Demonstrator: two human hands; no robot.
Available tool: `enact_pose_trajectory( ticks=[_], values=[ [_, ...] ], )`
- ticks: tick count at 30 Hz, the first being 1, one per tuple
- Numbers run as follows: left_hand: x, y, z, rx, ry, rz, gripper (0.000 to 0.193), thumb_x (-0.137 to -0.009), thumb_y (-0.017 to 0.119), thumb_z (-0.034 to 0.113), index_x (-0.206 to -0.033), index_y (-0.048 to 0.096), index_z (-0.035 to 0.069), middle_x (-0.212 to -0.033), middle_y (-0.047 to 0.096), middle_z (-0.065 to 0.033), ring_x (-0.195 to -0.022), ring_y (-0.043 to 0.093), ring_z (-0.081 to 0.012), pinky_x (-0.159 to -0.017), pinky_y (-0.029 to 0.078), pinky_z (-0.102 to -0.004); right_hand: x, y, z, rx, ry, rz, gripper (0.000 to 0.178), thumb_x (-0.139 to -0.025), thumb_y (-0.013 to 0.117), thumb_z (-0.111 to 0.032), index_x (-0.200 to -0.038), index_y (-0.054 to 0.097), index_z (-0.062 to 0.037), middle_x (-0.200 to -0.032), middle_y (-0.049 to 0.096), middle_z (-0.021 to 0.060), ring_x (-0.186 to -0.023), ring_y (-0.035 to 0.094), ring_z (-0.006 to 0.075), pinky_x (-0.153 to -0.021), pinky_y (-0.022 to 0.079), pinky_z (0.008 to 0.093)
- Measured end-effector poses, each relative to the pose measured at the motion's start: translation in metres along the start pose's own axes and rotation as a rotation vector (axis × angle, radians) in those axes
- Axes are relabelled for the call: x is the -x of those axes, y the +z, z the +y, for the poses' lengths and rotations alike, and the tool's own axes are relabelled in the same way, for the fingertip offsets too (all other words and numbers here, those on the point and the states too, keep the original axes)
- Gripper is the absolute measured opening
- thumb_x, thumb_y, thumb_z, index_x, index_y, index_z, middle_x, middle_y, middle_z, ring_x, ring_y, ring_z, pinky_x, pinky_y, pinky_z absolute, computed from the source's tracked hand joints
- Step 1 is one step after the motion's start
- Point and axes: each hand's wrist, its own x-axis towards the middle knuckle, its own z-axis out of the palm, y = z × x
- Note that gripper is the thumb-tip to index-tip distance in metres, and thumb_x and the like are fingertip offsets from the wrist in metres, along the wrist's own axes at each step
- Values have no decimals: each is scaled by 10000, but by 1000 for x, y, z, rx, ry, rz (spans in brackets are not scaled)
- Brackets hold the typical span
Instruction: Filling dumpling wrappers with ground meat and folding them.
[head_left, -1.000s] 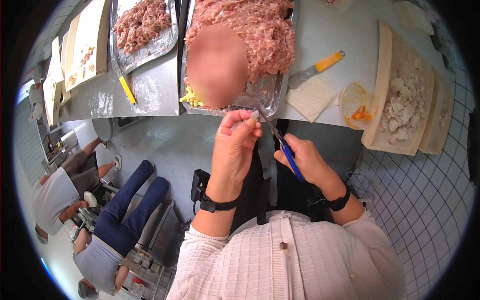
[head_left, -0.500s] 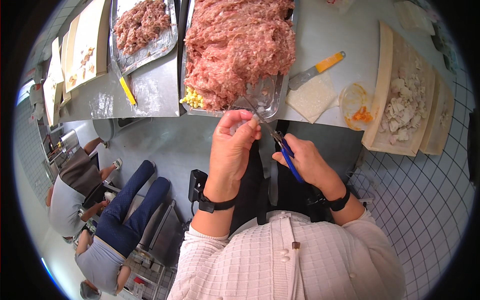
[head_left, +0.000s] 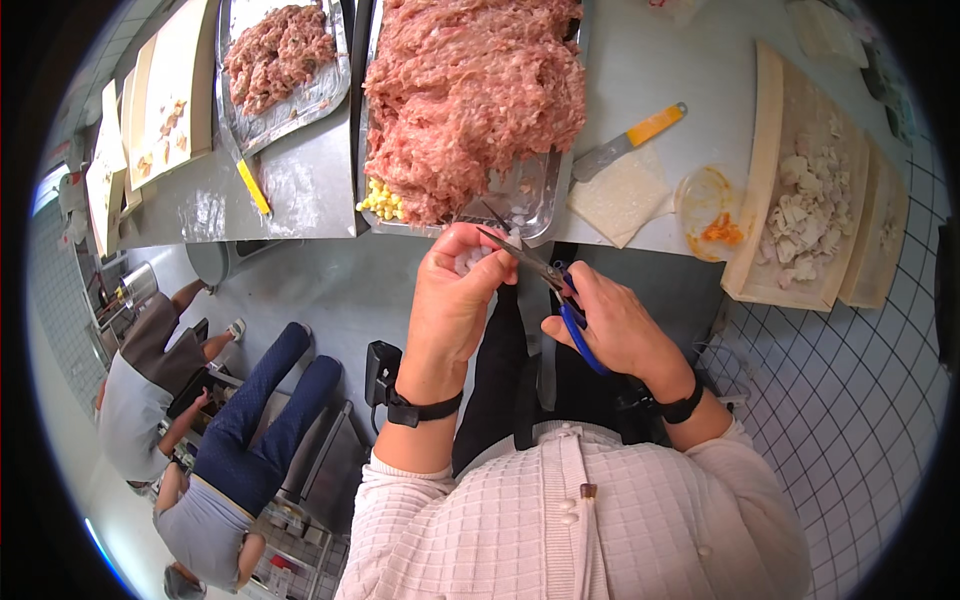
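My left hand [head_left: 450, 290] is curled around several small whitish, translucent pieces [head_left: 470, 261] whose kind I cannot make out. My right hand [head_left: 615, 328] grips blue-handled scissors [head_left: 573, 325], blades parted and reaching up beside my left fingertips. Both hands are at the near edge of a metal tray [head_left: 548, 207] heaped with pinkish minced meat [head_left: 475, 90]. Yellow corn kernels [head_left: 383, 201] lie in its near left corner. A few pale bits rest on the bare tray bottom just beyond the blades.
Right of the tray lie a yellow-handled spatula [head_left: 640, 137], a pale square sheet [head_left: 625, 195], a clear bowl with orange remains [head_left: 706, 200] and a wooden box with whitish pieces [head_left: 762, 190]. A smaller meat tray [head_left: 345, 90] stands left. Two people [head_left: 215, 490] work at lower left.
The scissors' blades have spread apart, and their handles have opened with my right fingers. My left hand has turned slightly, showing more of the whitish pieces.
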Motion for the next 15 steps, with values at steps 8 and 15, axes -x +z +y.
enact_pose_trajectory(
  ticks=[8, 15],
  values=[
    [-4, -1, 4, -97, 5, 4, 135, -850, 669, -23, -946, 591, 31, -936, 591, -51, -802, 584, -150, -722, 470, -288, -3, -2, 5, -62, 174, -74, 450, -835, 728, -362, -938, 442, -31, -781, 579, 189, -756, 573, 432, -649, 457, 460],
    [-5, 2, 5, -21, -25, 16, 132, -854, 663, -27, -948, 589, 27, -947, 595, -60, -825, 590, -159, -740, 475, -288, 0, -4, 5, -70, 126, -100, 467, -845, 715, -392, -941, 434, -31, -780, 576, 190, -750, 576, 427, -650, 464, 451]
  ],
)
